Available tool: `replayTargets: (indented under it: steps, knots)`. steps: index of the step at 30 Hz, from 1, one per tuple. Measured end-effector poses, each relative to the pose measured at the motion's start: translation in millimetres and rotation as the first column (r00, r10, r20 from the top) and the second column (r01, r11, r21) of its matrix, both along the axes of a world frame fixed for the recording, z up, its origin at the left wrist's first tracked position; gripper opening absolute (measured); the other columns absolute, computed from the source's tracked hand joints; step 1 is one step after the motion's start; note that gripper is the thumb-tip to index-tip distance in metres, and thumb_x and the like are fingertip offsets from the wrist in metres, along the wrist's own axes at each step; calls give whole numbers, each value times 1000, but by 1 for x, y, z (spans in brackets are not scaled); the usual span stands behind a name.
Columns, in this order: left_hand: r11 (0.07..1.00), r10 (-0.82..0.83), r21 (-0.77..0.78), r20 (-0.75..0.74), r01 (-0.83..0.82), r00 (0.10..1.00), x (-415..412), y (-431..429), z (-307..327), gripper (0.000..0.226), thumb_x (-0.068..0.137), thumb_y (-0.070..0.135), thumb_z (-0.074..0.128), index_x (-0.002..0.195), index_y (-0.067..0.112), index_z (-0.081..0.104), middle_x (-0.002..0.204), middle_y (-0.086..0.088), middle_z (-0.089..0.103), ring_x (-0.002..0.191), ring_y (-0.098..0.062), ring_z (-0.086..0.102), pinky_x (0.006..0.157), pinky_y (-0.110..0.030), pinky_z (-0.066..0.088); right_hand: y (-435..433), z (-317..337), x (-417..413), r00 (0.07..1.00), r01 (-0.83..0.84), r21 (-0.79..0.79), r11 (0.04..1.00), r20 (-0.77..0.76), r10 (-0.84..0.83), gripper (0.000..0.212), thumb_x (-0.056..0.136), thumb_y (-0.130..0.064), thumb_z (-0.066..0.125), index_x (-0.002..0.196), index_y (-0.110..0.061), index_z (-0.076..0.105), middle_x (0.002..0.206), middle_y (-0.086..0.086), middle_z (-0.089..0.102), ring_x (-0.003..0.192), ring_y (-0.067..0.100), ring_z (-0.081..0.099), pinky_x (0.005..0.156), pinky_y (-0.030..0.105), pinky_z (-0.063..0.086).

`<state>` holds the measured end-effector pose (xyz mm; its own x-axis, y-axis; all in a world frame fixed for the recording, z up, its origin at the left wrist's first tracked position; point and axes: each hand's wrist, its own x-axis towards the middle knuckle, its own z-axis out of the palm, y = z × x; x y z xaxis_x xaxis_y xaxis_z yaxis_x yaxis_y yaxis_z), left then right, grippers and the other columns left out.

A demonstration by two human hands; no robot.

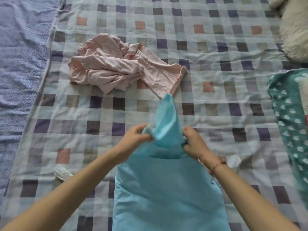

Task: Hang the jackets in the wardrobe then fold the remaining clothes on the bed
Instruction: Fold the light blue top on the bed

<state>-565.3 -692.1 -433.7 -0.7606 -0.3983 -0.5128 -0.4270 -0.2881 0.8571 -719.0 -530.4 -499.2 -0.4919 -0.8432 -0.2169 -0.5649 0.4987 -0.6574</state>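
Note:
A light blue garment [166, 189] lies lengthwise on the checked bedspread [216, 47], its near part flat and its far end lifted off the bed. My left hand [135, 137] pinches the raised blue cloth at its left edge. My right hand [194, 140] grips the same cloth at its right edge; a red string bracelet sits on that wrist. Between my hands a flap of the blue garment stands up in a point. Beyond it a crumpled pale pink garment [116, 65] lies in a heap on the bed.
A teal blanket with white spots [290, 120] lies along the right edge. A fluffy cream plush thing [293, 30] sits at the far right corner. A blue quilted cover [20, 64] runs down the left side. A small white item [62, 172] lies by my left forearm.

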Motion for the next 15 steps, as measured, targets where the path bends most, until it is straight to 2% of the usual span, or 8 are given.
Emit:
replayTargets:
  steps: [2, 4, 6, 8, 10, 11, 12, 15]
  knots:
    - [920, -346, -207, -36, 332, 938, 40, 26, 9, 20, 51, 22, 55, 72, 22, 57, 77, 12, 57, 75, 0, 53, 73, -13, 41, 43, 4, 21, 947, -196, 0, 981, -259, 189, 24, 57, 7, 50, 74, -6, 61, 81, 9, 57, 75, 28, 53, 64, 32, 40]
    - [553, -710, -438, 197, 709, 676, 78, 54, 0, 31, 58, 20, 45, 84, 26, 61, 97, 7, 54, 96, -6, 50, 89, -17, 33, 88, 0, 43, 859, -333, 139, 933, -365, 360, 37, 39, 8, 61, 64, -19, 58, 79, 1, 59, 73, 21, 53, 64, 28, 33]
    - [209, -811, -413, 433, 886, 393, 104, 75, -16, 45, 68, 12, 47, 107, 27, 62, 123, 4, 51, 118, -12, 44, 102, -22, 23, 124, -1, 54, 893, -289, 175, 941, -304, 331, 38, 35, 5, 63, 57, -26, 56, 74, -6, 59, 72, 15, 54, 66, 23, 30]
    - [233, -778, -359, 488, 904, 394, 113, 85, -30, 47, 72, 8, 44, 113, 23, 63, 124, 5, 56, 117, -12, 49, 100, -18, 29, 134, 0, 55, 993, 45, 87, 995, -117, -34, 32, 61, 7, 59, 67, -25, 62, 79, -5, 59, 79, 15, 56, 70, 27, 41]
    - [432, -669, -451, 420, 781, 613, 110, 89, -44, 45, 66, 16, 37, 100, 27, 64, 98, 9, 67, 91, -9, 63, 79, -14, 45, 128, 6, 53, 844, 513, 109, 851, 119, -524, 17, 83, -10, 66, 99, -16, 60, 100, 0, 56, 96, 18, 53, 81, 28, 41]
    - [482, -620, -490, 394, 726, 678, 109, 92, -51, 47, 64, 21, 34, 101, 29, 63, 94, 9, 68, 86, -8, 64, 76, -14, 45, 125, 7, 54, 694, 642, 231, 731, 228, -683, 40, 80, -22, 73, 113, -12, 53, 110, 2, 52, 103, 18, 51, 85, 27, 40]
    - [493, -591, -528, 381, 692, 711, 108, 99, -57, 53, 66, 27, 31, 109, 28, 62, 104, 6, 67, 94, -10, 62, 82, -16, 44, 125, 5, 57, 567, 673, 366, 642, 301, -766, 65, 74, -32, 78, 124, -8, 44, 117, 4, 48, 108, 20, 49, 89, 28, 40]
    - [458, -589, -439, 501, 773, 634, 103, 127, -69, 80, 70, 51, 8, 140, 28, 39, 150, 2, 30, 134, -14, 33, 107, -23, 24, 127, 0, 72, 437, 605, 543, 582, 385, -813, 103, 45, -56, 86, 125, -2, 49, 121, 7, 57, 112, 24, 56, 96, 36, 46]
